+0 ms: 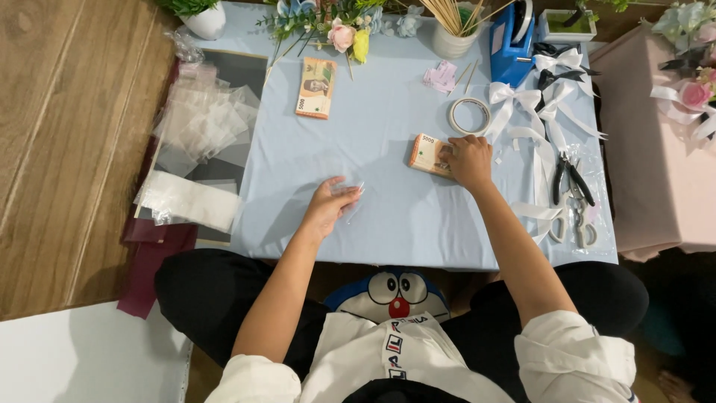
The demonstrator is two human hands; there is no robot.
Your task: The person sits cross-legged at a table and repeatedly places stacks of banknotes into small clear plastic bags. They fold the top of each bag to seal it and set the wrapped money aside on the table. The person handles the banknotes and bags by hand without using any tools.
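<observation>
My left hand (328, 203) rests on the light blue tablecloth (388, 216) and pinches a small clear plastic sleeve (350, 195) between its fingers. My right hand (468, 158) lies on a bundle of orange-brown banknotes (426, 154) near the middle of the table, its fingers on the top note. A second bundle of banknotes (316, 88) lies apart at the far left of the cloth.
A tape roll (469, 116), white and black ribbon bows (548, 97), pliers (568, 179) and scissors (580, 224) sit to the right. At the back stand flowers (344, 31), a cup of wooden sticks (453, 30) and a blue tape dispenser (513, 41). Clear sleeves (200, 123) pile at the left.
</observation>
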